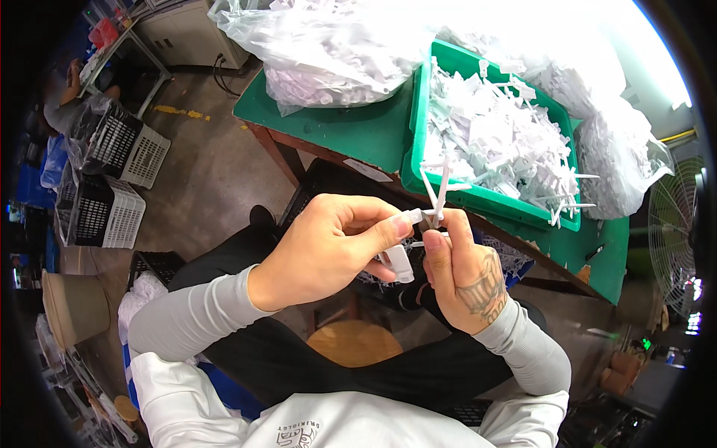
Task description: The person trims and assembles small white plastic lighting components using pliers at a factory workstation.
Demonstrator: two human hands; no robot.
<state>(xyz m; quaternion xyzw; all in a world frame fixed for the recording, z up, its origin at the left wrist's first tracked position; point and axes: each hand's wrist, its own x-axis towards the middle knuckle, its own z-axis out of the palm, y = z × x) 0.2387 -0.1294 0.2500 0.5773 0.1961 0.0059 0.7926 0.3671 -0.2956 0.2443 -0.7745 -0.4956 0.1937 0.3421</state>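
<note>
Nearest, along the lower edge of the frame, is the person's white shirt (373,418), with black trousers (261,358) above it and a round wooden stool (355,343) at lower centre, between the legs. At the centre, the left hand (321,243) has its grip closed on a white plastic piece (401,263), flat and boxy at its lower end; a small white tip (411,216) also shows at the thumb and forefinger. Just beside it, right of centre, the right hand (463,276) has its grip closed around a forked white stick (444,187), whose arms point upward. A small dark metal bit shows between the two hands' fingertips, too small to make out.

Beyond the hands, the green worktop (343,138) crosses the upper part of the frame. On it, at upper right, a green tray (485,199) holds heaped white parts (493,127), some poking over its near rim. A clear bag (336,56) of white pieces rests at upper centre. Farther off, crates (142,153) stand at upper left.
</note>
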